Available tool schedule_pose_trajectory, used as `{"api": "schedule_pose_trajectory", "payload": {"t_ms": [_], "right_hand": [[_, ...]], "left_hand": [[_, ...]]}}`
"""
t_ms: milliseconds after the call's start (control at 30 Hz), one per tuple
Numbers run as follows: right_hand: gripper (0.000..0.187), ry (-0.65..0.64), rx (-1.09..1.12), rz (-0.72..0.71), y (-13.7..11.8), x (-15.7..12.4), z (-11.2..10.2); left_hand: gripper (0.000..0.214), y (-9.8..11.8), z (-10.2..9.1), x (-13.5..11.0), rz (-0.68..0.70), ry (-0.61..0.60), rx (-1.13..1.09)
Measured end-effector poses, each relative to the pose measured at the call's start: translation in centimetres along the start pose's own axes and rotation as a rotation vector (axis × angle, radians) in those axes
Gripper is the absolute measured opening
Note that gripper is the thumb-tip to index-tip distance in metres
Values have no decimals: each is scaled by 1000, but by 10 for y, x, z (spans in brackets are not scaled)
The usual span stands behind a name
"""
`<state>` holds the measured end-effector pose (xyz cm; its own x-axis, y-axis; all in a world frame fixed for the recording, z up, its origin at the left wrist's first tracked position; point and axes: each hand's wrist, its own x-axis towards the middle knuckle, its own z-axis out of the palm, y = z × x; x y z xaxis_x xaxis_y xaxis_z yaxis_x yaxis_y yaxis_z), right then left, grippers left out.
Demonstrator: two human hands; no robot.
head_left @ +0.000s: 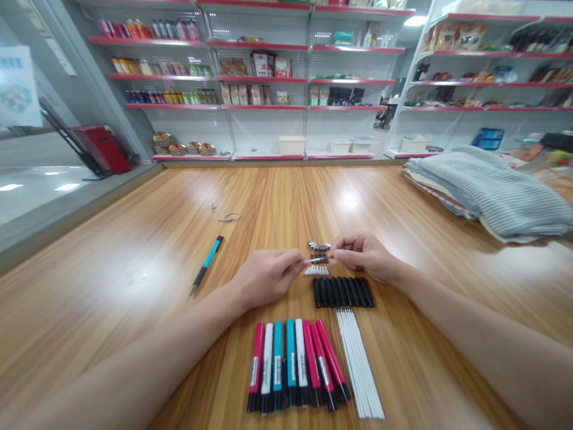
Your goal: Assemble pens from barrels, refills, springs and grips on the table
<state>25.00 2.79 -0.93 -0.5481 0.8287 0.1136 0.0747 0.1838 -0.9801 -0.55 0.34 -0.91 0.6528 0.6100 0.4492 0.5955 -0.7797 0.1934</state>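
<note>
My left hand [272,276] is closed in a pinch on a thin pale pen part [314,260], which points toward my other hand. Opposite it, my right hand [368,256] has thumb and forefinger pressed together; anything between them is too small to make out. Beneath the fingertips lie shiny metal pen tips [319,245], a cluster of small dark parts [319,258] and small white pieces [317,270]. Closer to me is a row of black rubber grips [343,292]. White pen refills [361,369] lie side by side, left of them pink, white and blue pen barrels [292,358].
A blue and black pen [208,265] lies at the left on the wooden table [158,239]. Beyond it are a thin wire loop [230,217] and a tiny shiny piece [212,207]. Folded cloths [495,190] are stacked at the right. Stocked shelves [265,80] stand behind the table.
</note>
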Motion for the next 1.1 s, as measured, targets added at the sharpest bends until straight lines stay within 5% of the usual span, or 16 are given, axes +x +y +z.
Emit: {"api": "schedule_pose_trajectory", "payload": {"t_ms": [267,433,600,733,1100], "right_hand": [[30,12,5,29,-2,2,3],[32,-74,113,155,-5,0,-22],[43,-285,-102,481,-13,-12,-64],[41,-398,-330,628,-20,-14,-69],[41,-492,-420,719,-25,-12,-64]], "left_hand": [[22,-1,1,-1,-14,-6,-25],[22,2,-2,0,-75,65,-137],[27,4,-5,4,-361,314,-742],[29,-2,-5,8,-499,388,-1253],[27,-3,-5,8,-517,412,-1368]]}}
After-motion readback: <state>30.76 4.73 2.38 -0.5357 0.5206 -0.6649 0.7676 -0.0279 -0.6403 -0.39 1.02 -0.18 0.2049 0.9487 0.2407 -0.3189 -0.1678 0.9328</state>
